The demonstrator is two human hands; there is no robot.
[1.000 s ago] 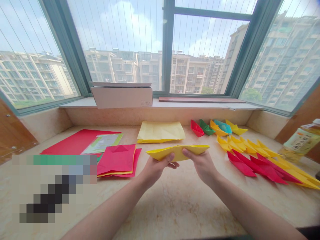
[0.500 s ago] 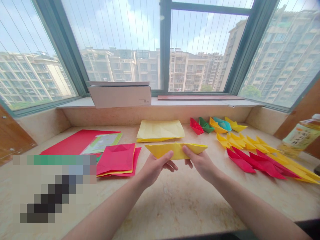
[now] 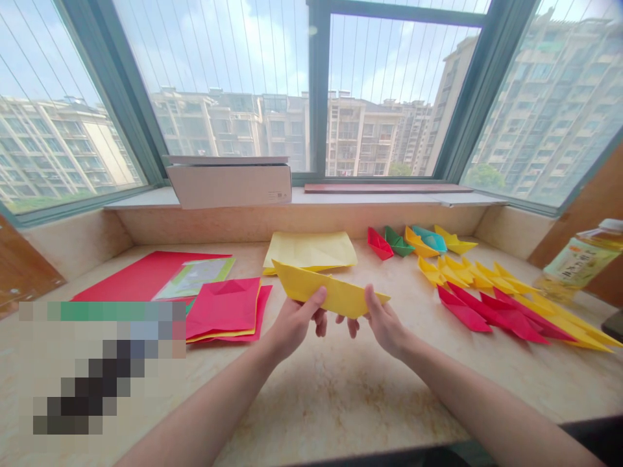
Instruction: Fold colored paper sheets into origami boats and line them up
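Over marbled counter (image 3: 335,395), left hand (image 3: 295,322), right hand (image 3: 388,326) pinching yellow paper (image 3: 341,295) (folded, pointed ends).

Blurry squares (image 3: 100,373) are covering the near left. Yellow paper (image 3: 338,295) is partly hiding the left hand (image 3: 293,323) and right hand (image 3: 387,324). The right edge is cutting off a dark thing (image 3: 615,324).

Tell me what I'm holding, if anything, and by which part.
A folded yellow paper: the left hand grips the lower edge of its left half, and the right hand holds it near its right end.
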